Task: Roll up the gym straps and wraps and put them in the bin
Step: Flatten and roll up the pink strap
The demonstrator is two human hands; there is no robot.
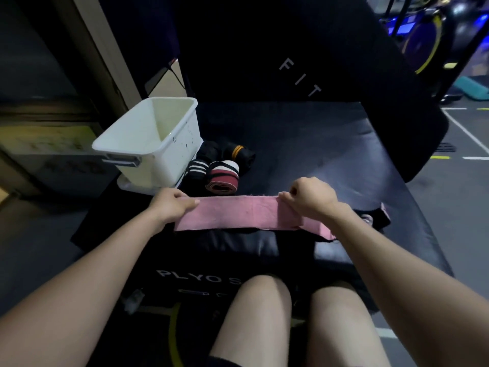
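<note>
A pink wrap (pixel 238 213) lies stretched flat across the black padded box (pixel 330 154) in front of me. My left hand (pixel 169 205) holds its left end down with curled fingers. My right hand (pixel 311 198) pinches the wrap near its right end, where the fabric folds over. Past my right wrist a pink tail and a black end piece (pixel 379 217) trail off. Behind the pink wrap sit rolled wraps: a red-and-white one (pixel 223 178), a black-and-white striped one (pixel 196 169) and a black one with orange stripes (pixel 238 153). The white bin (pixel 148 152) stands at the left, and I see nothing inside it.
A second black pad marked FIT (pixel 301 75) leans upright behind the box. My bare knees (pixel 264 300) are at the box's near edge. A wall and a dark floor lie to the left, with gym machines (pixel 428 35) at the far right.
</note>
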